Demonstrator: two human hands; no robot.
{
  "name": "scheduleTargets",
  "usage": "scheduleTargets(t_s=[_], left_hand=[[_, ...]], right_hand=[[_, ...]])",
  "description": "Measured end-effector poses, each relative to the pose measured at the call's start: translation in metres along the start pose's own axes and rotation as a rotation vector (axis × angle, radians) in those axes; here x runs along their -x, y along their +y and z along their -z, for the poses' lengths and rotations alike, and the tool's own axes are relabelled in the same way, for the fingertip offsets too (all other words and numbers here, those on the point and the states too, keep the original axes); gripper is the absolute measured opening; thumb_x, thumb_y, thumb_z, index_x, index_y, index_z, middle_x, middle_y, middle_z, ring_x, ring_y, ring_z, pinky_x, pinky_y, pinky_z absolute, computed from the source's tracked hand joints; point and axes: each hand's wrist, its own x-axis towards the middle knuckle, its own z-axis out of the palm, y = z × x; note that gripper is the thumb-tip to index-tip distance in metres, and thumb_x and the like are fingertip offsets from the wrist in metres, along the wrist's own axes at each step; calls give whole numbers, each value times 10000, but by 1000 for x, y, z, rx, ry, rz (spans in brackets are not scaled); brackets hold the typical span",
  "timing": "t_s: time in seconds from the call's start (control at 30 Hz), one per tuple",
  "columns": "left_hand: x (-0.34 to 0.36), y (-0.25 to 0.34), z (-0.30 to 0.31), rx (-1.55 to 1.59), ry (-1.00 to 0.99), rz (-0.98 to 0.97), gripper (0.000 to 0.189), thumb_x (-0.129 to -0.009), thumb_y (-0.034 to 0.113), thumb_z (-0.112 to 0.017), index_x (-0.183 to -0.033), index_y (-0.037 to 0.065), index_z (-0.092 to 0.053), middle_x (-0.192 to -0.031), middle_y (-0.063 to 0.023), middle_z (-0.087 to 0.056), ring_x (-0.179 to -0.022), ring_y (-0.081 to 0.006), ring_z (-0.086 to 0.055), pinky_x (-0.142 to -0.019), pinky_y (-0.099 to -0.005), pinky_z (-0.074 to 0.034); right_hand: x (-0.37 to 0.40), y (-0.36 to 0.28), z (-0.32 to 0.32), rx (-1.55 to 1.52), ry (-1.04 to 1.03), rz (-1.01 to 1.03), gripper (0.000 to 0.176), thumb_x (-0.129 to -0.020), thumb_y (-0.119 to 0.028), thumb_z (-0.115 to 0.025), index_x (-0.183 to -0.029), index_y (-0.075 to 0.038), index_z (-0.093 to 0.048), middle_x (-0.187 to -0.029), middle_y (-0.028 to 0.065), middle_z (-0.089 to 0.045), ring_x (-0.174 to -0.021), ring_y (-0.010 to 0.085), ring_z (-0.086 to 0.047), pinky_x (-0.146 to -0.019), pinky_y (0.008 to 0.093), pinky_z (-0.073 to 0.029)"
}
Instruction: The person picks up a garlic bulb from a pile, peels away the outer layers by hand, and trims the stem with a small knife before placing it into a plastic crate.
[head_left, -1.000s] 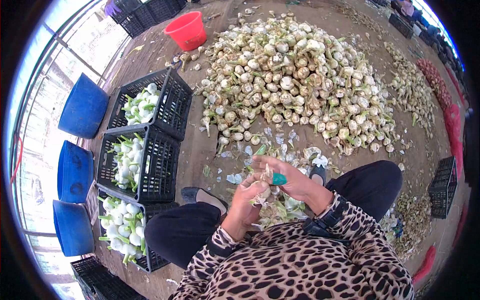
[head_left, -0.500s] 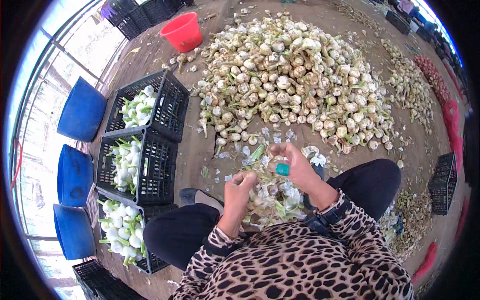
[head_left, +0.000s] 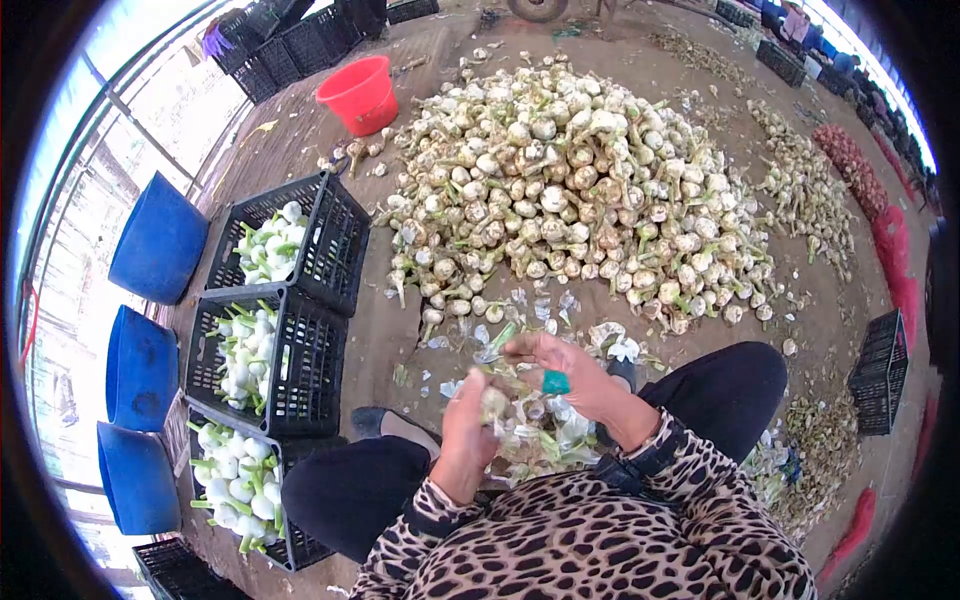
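Observation:
My left hand (head_left: 465,430) is closed around a pale garlic bulb (head_left: 493,403), which shows beside the thumb and is slightly blurred. Just to its right and above is my right hand (head_left: 580,380), with green tape (head_left: 556,382) around a finger. Its fingers are bent toward the bulb; what is between them is blurred and I cannot make it out. Below both hands lie loose papery garlic skins (head_left: 560,430). Beyond them rises a large heap of unpeeled garlic bulbs (head_left: 560,190) with stems.
At my left, black crates (head_left: 340,240) hold peeled white garlic with green stems (head_left: 240,480). Blue tubs (head_left: 145,370) stand behind them. A red bucket (head_left: 360,98) sits at the far left of the heap. Another black crate (head_left: 878,372) and red netting (head_left: 898,260) are at right.
The view has tilted up, so the scene sits lower. A bulb now shows in my left hand, whose fingers were pinched before. My right hand has moved left, closer to it.

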Motion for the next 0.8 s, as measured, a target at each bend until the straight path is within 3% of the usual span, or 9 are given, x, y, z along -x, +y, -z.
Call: scheduleTargets(t_s=[0.07,0.1,0.13,0.17,0.23,0.37,0.43,0.63,0.8], left_hand=[[-12,-5,12,160,15,-71,354,-950,387,-410,-999,51,-513,-941,-97,-588,-812,-204,-576,-719,-356,-493],[-5,2,-5,220,57,-95,363,-956,388,-391,-1008,49,-512,-977,-106,-583,-865,-213,-566,-774,-370,-478],[-2,6,-14,280,98,-120,373,-961,389,-372,-1017,47,-511,-1013,-116,-578,-919,-223,-557,-829,-384,-463],[-8,-2,-1,300,-33,-161,349,-969,346,-367,-1104,45,-480,-1126,-129,-533,-1031,-246,-505,-929,-414,-400],[-7,-5,0,241,-107,-195,325,-962,298,-389,-1150,39,-448,-1168,-131,-512,-1048,-257,-503,-942,-414,-393],[0,-3,-8,47,-318,-255,381,-898,124,-502,-1248,29,-384,-1252,-135,-462,-1149,-257,-462,-1003,-384,-348],[0,-1,-10,22,-381,-258,491,-864,63,-548,-1306,28,-337,-1258,-118,-458,-1152,-227,-469,-1001,-349,-364],[-3,8,0,-160,-278,-74,499,-864,35,-554,-1317,8,-345,-1268,-65,-424,-1130,-151,-451,-934,-267,-400],[-2,2,-5,-658,-184,-462,521,-768,-74,-569,-1257,8,-408,-1268,-88,-436,-1153,-165,-453,-966,-291,-384]], right_hand=[[1,11,7,417,81,78,341,-806,-111,-640,-1133,-77,-549,-1120,103,-541,-1080,214,-504,-886,313,-415],[2,9,5,831,178,289,283,-797,-108,-643,-1070,-82,-572,-1098,105,-552,-1023,232,-531,-838,321,-439],[3,7,3,724,177,208,290,-799,-112,-644,-1076,-75,-566,-1098,91,-560,-1015,207,-534,-833,317,-442],[5,3,0,615,175,126,297,-801,-115,-645,-1082,-69,-560,-1098,77,-568,-1008,183,-537,-827,312,-446],[9,-9,-14,398,155,-75,303,-805,-121,-657,-1065,-33,-527,-1063,70,-578,-944,139,-555,-779,272,-459],[-4,23,-26,51,245,-58,304,-813,-145,-671,-1028,-1,-512,-934,51,-582,-795,102,-551,-648,246,-454],[-6,16,-22,16,263,-163,314,-811,-160,-677,-1029,3,-519,-896,47,-588,-763,100,-539,-660,244,-448],[-4,13,-11,-153,261,-198,263,-847,-185,-639,-1029,-29,-531,-862,20,-594,-724,93,-556,-574,248,-464],[-5,13,-15,-254,300,-387,235,-863,-238,-615,-997,-60,-540,-883,13,-586,-702,86,-548,-544,220,-453]])
